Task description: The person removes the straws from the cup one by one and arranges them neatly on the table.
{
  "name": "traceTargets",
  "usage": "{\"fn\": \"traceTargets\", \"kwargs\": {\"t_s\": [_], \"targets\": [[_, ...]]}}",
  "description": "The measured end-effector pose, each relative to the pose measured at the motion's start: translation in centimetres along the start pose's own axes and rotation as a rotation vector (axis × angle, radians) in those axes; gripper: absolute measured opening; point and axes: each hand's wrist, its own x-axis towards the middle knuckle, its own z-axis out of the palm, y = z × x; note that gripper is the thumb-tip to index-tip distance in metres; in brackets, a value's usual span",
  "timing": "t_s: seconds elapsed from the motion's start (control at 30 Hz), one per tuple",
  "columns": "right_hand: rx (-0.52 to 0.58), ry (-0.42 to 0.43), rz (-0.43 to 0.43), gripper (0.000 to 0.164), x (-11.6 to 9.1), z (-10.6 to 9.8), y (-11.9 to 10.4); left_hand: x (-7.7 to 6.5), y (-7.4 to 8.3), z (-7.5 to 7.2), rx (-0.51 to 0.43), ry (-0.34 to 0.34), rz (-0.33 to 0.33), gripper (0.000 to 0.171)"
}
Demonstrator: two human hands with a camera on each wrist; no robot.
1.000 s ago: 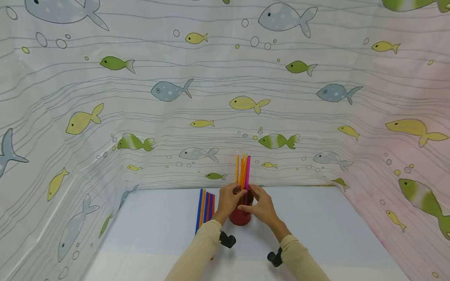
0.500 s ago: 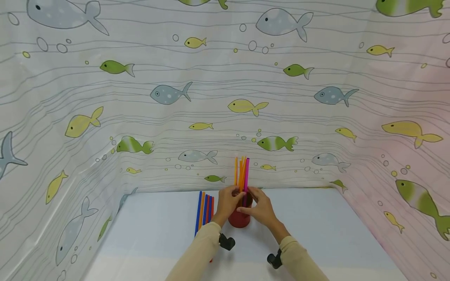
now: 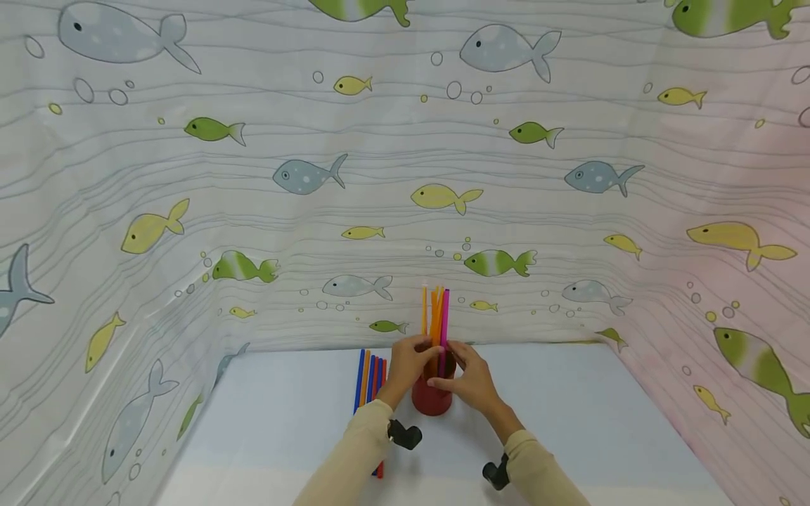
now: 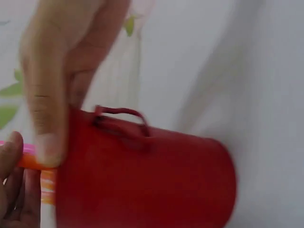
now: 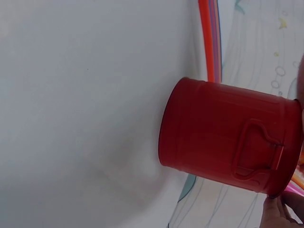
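Observation:
A red metal pail [image 5: 228,137] with a small side handle stands on the table, holding several orange and yellow sticks [image 3: 436,316] and a pink stick [image 3: 445,316] upright. My left hand [image 3: 407,360] curls around the sticks just over the rim, its thumb across their front. In the left wrist view that thumb [image 4: 47,118] lies at the rim against an orange stick. From the other side my right hand [image 3: 471,379] holds the sticks at the rim, thumb in front and fingers behind. Its fingertips [image 5: 275,211] show beside the rim in the right wrist view.
Left of the pail, a row of blue, orange and red sticks [image 3: 367,376] lies on the white table [image 3: 557,414], partly hidden by the left forearm. A fish-patterned curtain [image 3: 380,161] surrounds the back and sides.
The head view has shifted a little, so the scene sits slightly lower in it. Both hands stay at the pail's rim around the sticks, with hardly any movement.

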Motion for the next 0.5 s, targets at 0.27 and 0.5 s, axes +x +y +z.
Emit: {"fn": "traceTargets", "kwargs": {"t_s": [0.27, 0.5], "targets": [[-0.001, 0.009, -0.009, 0.09, -0.1, 0.0, -0.2, 4.0, 4.9, -6.1, -0.121, 0.094, 0.125, 0.028], [-0.015, 0.002, 0.016, 0.094, -0.2, -0.1, -0.3, 5.5, 6.0, -11.9, -0.094, 0.149, 0.127, 0.03]]}}
